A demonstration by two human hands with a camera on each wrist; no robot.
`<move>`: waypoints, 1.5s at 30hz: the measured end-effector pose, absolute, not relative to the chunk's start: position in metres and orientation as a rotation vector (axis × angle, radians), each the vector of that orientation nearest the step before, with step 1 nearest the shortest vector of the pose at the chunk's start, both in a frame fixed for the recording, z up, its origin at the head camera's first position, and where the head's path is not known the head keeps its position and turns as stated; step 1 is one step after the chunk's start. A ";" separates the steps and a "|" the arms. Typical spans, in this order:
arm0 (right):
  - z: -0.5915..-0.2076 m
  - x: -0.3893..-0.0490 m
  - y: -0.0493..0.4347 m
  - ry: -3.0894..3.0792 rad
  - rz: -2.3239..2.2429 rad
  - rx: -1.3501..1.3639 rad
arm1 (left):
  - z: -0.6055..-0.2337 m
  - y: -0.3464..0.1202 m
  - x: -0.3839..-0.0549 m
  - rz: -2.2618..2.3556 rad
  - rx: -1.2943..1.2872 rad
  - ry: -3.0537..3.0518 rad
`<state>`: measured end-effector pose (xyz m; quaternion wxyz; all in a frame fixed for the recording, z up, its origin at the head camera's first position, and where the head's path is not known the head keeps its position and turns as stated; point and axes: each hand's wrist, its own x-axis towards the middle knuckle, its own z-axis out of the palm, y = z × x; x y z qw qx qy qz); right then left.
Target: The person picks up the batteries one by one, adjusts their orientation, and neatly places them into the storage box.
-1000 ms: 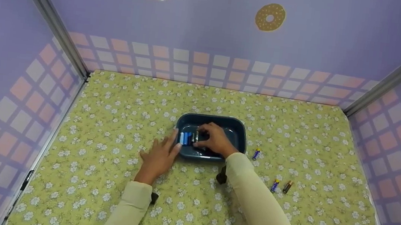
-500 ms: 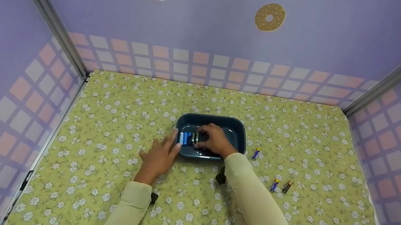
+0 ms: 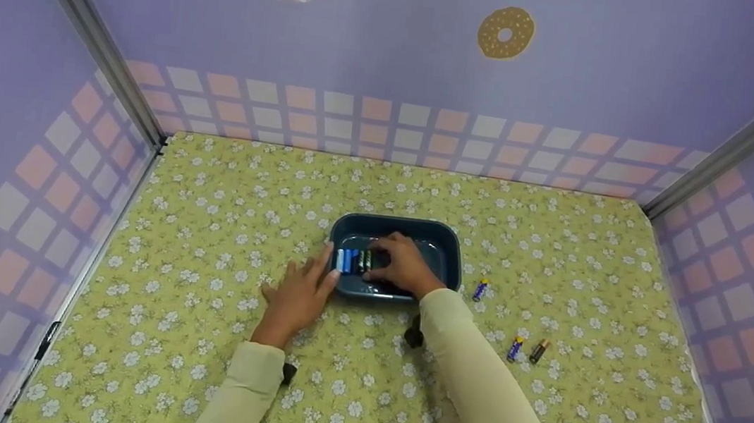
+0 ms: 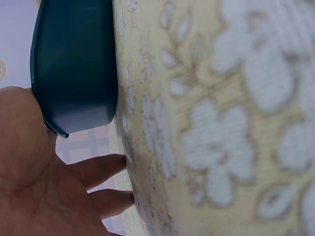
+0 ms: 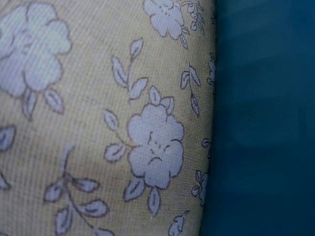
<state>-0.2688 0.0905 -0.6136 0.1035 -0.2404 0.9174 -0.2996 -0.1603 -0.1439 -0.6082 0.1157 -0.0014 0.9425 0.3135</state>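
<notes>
on my head feed, the dark blue tray point(image 3: 368, 223) sits upright on the worktop point(image 3: 235, 209), which is covered in a yellow cloth with white flowers. a row of batteries point(image 3: 348, 261) lies side by side inside the tray, at its left end, pale and bright blue ones first, then dark ones.

my left hand point(image 3: 300, 296) is outside that end, with its fingers relaxed and spread, two tips against the rim. the left wrist feed shows the base of the palm beside the tray's wall and two fingers reaching down to the cloth; it grasps nothing.

my right hand point(image 3: 403, 265) reaches in over the tray's near right side. its fingers are curled, thumb and forefinger pinching the last dark battery point(image 3: 368, 261) by its two ends, at the right of the row. the right wrist feed gives me only cloth and a blurred blue surface, so i can't check the grip from there.

three more batteries lie loose on the cloth right of the tray: a blue one with a yellow end point(image 3: 479, 290) near it, then another blue-and-yellow one point(image 3: 515, 349) just beside a dark one with a copper end point(image 3: 538, 351), nearer me.

behind, a purple wall point(image 3: 395, 50) carries pink and white squares and a doughnut picture point(image 3: 506, 33).
</notes>
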 end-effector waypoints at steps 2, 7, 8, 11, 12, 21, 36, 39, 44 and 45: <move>-0.614 -0.268 0.091 2.712 -0.878 -0.706 | -0.608 -0.144 -0.160 0.914 -0.001 2.761; -0.613 -0.267 0.092 2.712 -0.852 -0.707 | -0.609 -0.143 -0.160 0.914 0.007 2.763; -0.612 -0.267 0.092 2.706 -0.862 -0.703 | -0.608 -0.143 -0.160 0.916 0.008 2.765; -0.609 -0.266 0.093 2.679 -0.901 -0.685 | -0.608 -0.143 -0.160 0.920 0.012 2.766; -0.609 -0.266 0.094 2.669 -0.919 -0.680 | -0.608 -0.142 -0.160 0.921 0.009 2.766; -0.592 -0.264 0.105 2.619 -1.140 -0.737 | -0.609 -0.142 -0.161 0.910 -0.004 2.758; -0.537 -0.247 0.164 2.807 -1.709 -0.654 | -0.607 -0.143 -0.161 0.894 -0.027 2.760; -0.533 -0.242 0.180 2.855 -1.765 -0.585 | -0.607 -0.143 -0.161 0.894 -0.030 2.761; -0.534 -0.234 0.204 2.940 -1.787 -0.475 | -0.607 -0.143 -0.160 0.904 -0.030 2.752; -0.535 -0.232 0.208 2.955 -1.782 -0.456 | -0.607 -0.143 -0.160 0.908 -0.029 2.749</move>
